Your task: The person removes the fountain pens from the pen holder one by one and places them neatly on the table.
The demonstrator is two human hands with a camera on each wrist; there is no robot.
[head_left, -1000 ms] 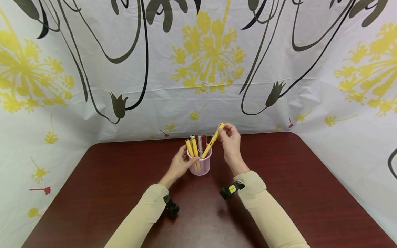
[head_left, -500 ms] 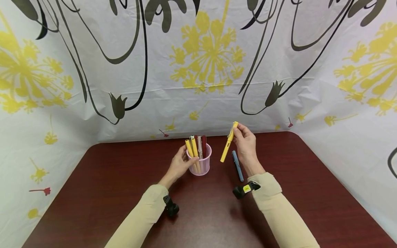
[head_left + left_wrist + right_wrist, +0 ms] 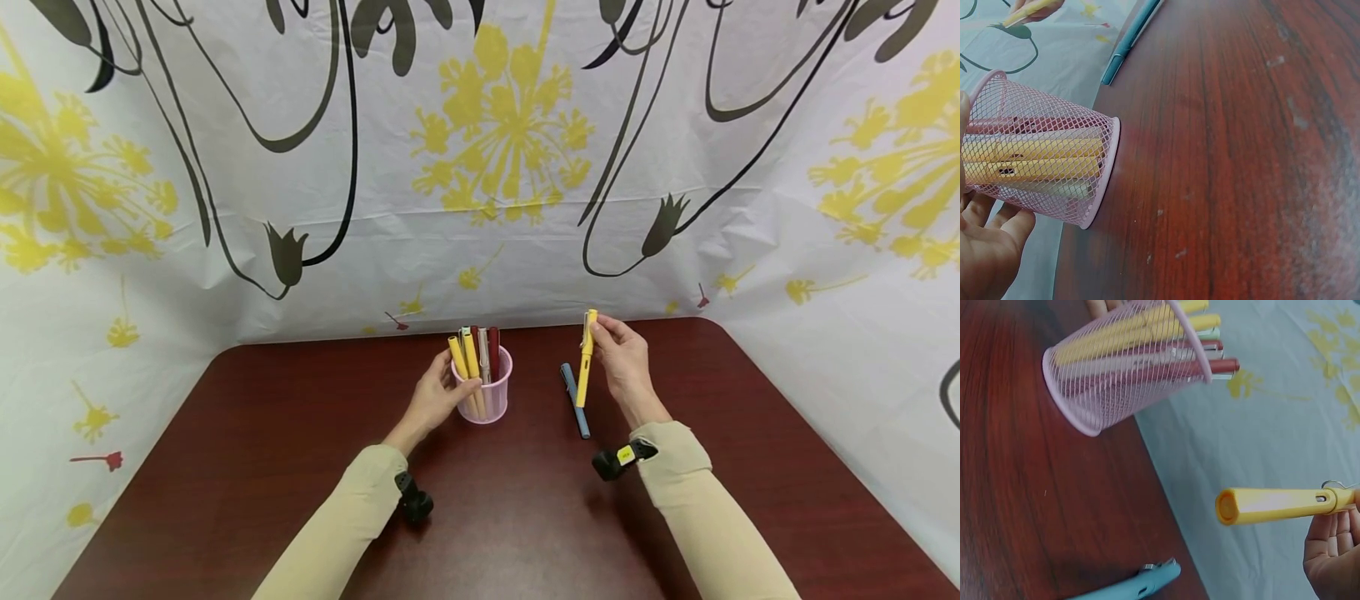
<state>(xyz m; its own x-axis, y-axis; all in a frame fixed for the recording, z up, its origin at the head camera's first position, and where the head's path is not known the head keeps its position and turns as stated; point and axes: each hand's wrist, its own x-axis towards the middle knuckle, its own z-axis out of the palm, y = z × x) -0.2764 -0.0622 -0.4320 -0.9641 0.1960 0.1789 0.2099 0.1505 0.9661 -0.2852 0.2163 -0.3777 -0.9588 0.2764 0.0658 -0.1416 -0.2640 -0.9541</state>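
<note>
A pink mesh pen cup (image 3: 497, 407) stands upright on the table, with several yellow, dark red and pale pens in it. My left hand (image 3: 433, 400) grips the cup's left side, thumb at the rim and fingers behind. To the right, my right hand (image 3: 624, 362) pinches a yellow pen (image 3: 586, 367) near its clip end. The pen hangs nearly upright above the table, its lower end in front of a blue pen (image 3: 582, 424) in the head view. That blue pen lies on the tabletop, and the right wrist view shows the yellow pen (image 3: 1279, 505) apart from it.
The dark red-brown table (image 3: 300, 433) reaches back to a white curtain (image 3: 390, 208) with yellow and grey plant prints. Its rounded back corners lie close to the curtain. A small black camera is strapped to each wrist.
The right hand has drawn the yellow pen out of the cup, carried it right and turned it more upright. The blue pen has come into view. The left hand stays at the cup.
</note>
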